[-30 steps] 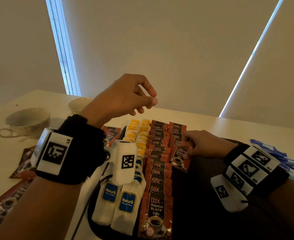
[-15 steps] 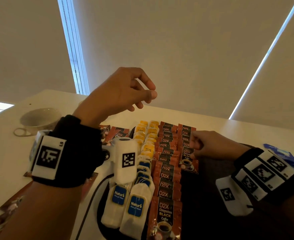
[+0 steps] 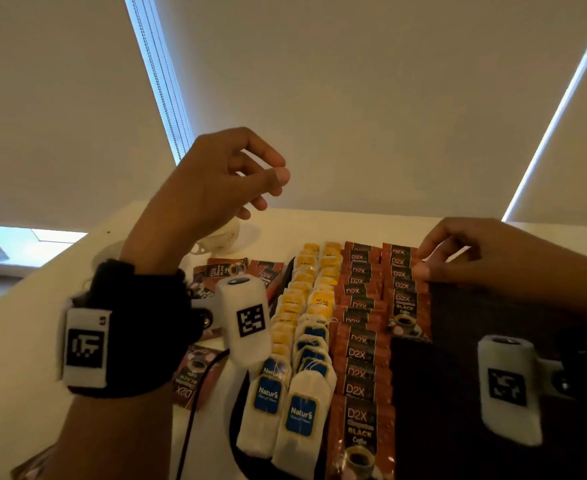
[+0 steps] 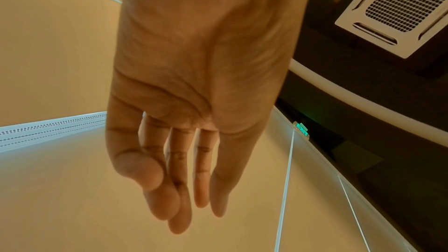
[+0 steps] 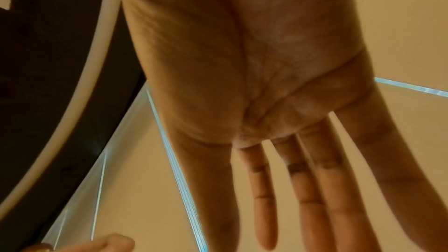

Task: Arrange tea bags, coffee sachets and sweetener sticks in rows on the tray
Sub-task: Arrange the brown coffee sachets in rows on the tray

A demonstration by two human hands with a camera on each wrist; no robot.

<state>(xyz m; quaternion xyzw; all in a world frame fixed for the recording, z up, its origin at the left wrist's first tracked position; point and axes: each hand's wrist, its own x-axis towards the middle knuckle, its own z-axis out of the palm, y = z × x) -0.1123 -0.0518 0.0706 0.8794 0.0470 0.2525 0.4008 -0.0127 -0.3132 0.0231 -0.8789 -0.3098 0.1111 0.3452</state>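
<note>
I am working in what reads as an office or hotel meeting room rather than a home. Above me a square cassette air-conditioning vent [image 4: 397, 10] sits in a dark ceiling with a curved pale cove [image 4: 358, 101], a green illuminated exit sign [image 4: 301, 128] is fixed high on the wall, and tall windows are covered by beige roller blinds [image 3: 371, 98] with daylight showing only at their edges. Before me a pale table [image 3: 15, 344] carries white cups [image 3: 221, 237] and a dark tray [image 3: 486, 341] of tea bags [image 3: 281, 403] and D2X coffee sachets [image 3: 359, 355], a hospitality refreshment setup.
</note>
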